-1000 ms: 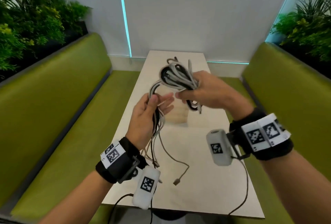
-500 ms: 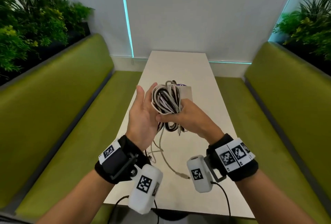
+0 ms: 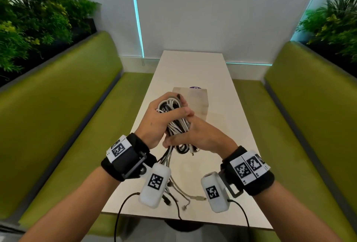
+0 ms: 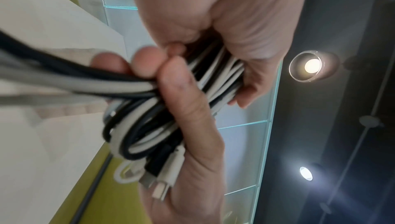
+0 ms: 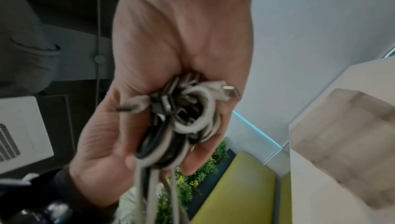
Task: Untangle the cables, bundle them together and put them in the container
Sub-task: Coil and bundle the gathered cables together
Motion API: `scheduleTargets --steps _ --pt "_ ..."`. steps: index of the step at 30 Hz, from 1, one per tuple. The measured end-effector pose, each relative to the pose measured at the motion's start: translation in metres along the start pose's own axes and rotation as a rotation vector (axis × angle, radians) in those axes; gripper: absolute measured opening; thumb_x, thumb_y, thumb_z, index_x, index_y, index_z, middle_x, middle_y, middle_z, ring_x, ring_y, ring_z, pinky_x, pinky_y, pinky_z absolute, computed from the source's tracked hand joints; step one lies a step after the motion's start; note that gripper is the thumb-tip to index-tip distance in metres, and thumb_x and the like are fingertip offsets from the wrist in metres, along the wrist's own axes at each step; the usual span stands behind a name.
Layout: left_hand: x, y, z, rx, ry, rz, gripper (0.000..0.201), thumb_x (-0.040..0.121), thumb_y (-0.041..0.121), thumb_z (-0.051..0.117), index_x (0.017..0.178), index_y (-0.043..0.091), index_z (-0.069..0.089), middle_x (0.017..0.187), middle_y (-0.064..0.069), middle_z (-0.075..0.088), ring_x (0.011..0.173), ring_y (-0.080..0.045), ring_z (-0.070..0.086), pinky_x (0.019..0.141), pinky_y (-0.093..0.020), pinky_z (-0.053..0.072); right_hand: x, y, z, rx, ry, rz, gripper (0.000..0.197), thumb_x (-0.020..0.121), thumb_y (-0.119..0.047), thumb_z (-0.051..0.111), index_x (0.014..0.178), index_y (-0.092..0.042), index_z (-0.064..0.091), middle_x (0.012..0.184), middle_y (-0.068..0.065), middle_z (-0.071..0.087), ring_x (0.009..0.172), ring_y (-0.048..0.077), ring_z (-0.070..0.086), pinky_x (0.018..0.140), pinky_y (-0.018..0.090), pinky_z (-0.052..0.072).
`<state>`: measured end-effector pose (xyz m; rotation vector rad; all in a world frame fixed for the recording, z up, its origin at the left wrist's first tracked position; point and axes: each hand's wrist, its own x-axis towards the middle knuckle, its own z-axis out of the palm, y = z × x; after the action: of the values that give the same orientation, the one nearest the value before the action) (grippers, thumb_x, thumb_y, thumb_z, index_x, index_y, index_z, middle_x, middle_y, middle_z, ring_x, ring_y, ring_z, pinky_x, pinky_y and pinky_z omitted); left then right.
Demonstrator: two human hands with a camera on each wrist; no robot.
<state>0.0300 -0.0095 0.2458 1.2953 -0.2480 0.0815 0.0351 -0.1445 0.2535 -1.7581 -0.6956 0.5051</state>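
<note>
Cable count cannot be determined: the black and white cables (image 3: 174, 118) form one bundle, partly hidden by curled fingers (image 3: 182, 111). Left hand (image 3: 154, 123) grips its upper loops, right hand (image 3: 201, 137) the lower. One container (image 3: 195, 102) stands beyond the fingertips, blurred

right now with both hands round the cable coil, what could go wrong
Loose ends hang from the cable bundle onto the table; they could snag or pull loops out when lifted. Left hand and right hand alone keep it coiled, so it may spring open before reaching the container.
</note>
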Motion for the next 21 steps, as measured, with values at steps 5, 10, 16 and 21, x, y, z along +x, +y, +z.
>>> scheduleTargets --steps 5,10,16,21 --pt "-0.004 0.001 0.003 -0.009 0.004 -0.067 0.016 0.075 0.008 0.071 0.073 0.019 0.059 0.071 -0.006 0.065 0.083 -0.029 0.065 0.075 -0.039 0.051 -0.006 0.003 0.002 0.087 -0.035 -0.019 0.030 0.085 -0.002 0.066 0.109 0.008 0.053 0.086 0.029 0.063 0.088 0.023 0.060 0.084 0.032 0.051" --pt "-0.006 0.004 0.007 0.040 0.005 -0.053 0.024 0.074 0.024 0.076 0.067 0.017 0.055 0.064 -0.011 0.047 0.083 -0.036 0.052 0.075 -0.045 0.043 -0.011 0.007 0.012 0.094 0.007 0.051 0.022 0.088 -0.008 0.065 0.101 0.007 0.055 0.063 0.003 0.061 0.065 0.020 0.057 0.064 0.031 0.049" --pt "-0.007 0.006 0.012 0.109 -0.037 -0.034 0.027 0.080 0.014 0.074 0.070 0.008 0.049 0.061 -0.015 0.044 0.062 -0.030 0.048 0.074 -0.061 0.047 -0.015 0.009 0.015 0.155 0.012 0.046 0.015 0.085 0.000 0.064 0.098 -0.006 0.059 0.072 0.005 0.065 0.071 0.017 0.063 0.069 0.025 0.053" --pt "-0.008 0.006 0.015 0.215 -0.043 0.065 0.022 0.080 0.010 0.073 0.072 0.011 0.053 0.062 0.003 0.053 0.059 -0.015 0.052 0.059 -0.025 0.045 -0.016 0.010 0.009 0.119 0.017 0.012 0.016 0.084 0.001 0.066 0.098 -0.001 0.060 0.079 0.011 0.067 0.080 0.020 0.065 0.081 0.031 0.053"
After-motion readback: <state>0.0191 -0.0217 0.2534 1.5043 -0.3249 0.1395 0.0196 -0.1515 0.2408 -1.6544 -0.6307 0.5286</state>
